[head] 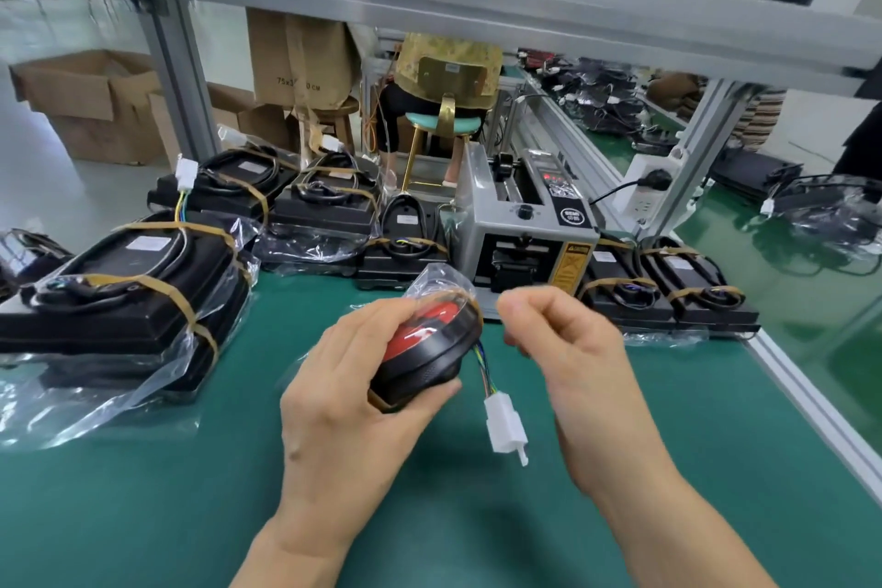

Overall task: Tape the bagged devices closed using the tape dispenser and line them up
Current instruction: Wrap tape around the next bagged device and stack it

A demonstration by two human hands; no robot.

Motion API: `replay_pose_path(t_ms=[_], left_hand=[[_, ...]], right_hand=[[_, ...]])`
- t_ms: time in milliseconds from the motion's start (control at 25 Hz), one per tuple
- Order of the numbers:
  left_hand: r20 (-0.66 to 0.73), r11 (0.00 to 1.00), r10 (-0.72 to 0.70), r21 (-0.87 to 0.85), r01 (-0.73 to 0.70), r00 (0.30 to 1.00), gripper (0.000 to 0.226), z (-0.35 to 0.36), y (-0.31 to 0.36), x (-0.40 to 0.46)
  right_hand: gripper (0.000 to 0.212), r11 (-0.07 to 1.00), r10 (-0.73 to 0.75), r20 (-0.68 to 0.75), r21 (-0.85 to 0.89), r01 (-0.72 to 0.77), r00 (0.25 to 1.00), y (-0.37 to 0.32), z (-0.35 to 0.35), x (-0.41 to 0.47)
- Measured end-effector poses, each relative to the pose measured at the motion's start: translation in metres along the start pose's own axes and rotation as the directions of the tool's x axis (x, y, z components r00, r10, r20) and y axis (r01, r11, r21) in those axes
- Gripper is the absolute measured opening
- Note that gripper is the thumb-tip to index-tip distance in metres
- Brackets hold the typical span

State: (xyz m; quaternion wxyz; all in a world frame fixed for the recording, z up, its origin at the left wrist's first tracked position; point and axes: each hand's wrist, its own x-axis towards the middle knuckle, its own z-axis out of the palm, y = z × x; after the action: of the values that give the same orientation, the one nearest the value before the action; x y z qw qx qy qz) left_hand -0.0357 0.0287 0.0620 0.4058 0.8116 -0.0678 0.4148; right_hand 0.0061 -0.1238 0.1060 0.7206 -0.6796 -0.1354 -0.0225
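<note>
Green matting (620, 468) covers this assembly bench, with an aluminium frame overhead and cartons stacked on the floor beyond. At the far side of the mat, right of centre, stands the grey tape dispenser (522, 224), its mouth facing the person. Finished bagged devices, black units bound in brown tape, lie in a row along the far edge: a big one near left (129, 296), more behind it, and a pair to the right of the dispenser (668, 291).

Just in front of the dispenser, the left hand (353, 392) holds a round black-and-red device in a clear bag (429, 344) above the mat, fingers curled over its top and thumb under its rim. A brown strip already crosses the top of the bag. A wire with a white connector (506, 430) hangs from its right side. The right hand (568, 349) hovers just beside it, fingers loosely curled and thumb nearly meeting forefinger; I cannot tell whether a bit of tape is pinched there.

It looks like mid-taping on this piece. Next would likely be reaching to the dispenser's mouth for another strip, or smoothing the strip down, then setting the device into the row.
</note>
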Motion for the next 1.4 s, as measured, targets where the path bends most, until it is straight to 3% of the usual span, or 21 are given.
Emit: replay_pose_path(t_ms=[80, 240, 840, 1120, 1400], left_hand=[[0.018, 1.0, 0.012, -0.013, -0.011, 1.0, 0.061, -0.001, 0.002, -0.001], [0.043, 0.999, 0.038, -0.026, -0.037, 0.998, 0.059, -0.002, 0.005, -0.003], [0.114, 0.997, 0.016, -0.073, -0.007, 0.993, 0.061, -0.011, 0.003, -0.004], [0.142, 0.996, 0.027, -0.087, -0.015, 0.989, 0.062, -0.015, -0.001, -0.006], [0.114, 0.989, -0.006, -0.145, 0.023, 0.994, 0.06, -0.018, -0.001, -0.005]], right_hand=[[0.005, 1.0, -0.009, 0.047, -0.024, 0.01, 0.999, 0.0, 0.006, -0.021], [0.008, 0.997, 0.045, -0.005, -0.059, -0.045, 0.999, 0.004, 0.014, -0.027], [0.019, 0.992, 0.101, 0.029, 0.071, -0.103, 0.994, 0.004, 0.015, -0.028], [0.017, 0.994, 0.106, -0.053, 0.034, -0.105, 0.993, 0.01, 0.015, -0.023], [0.027, 0.995, 0.099, 0.045, 0.001, -0.099, 0.994, 0.006, 0.017, -0.03]])
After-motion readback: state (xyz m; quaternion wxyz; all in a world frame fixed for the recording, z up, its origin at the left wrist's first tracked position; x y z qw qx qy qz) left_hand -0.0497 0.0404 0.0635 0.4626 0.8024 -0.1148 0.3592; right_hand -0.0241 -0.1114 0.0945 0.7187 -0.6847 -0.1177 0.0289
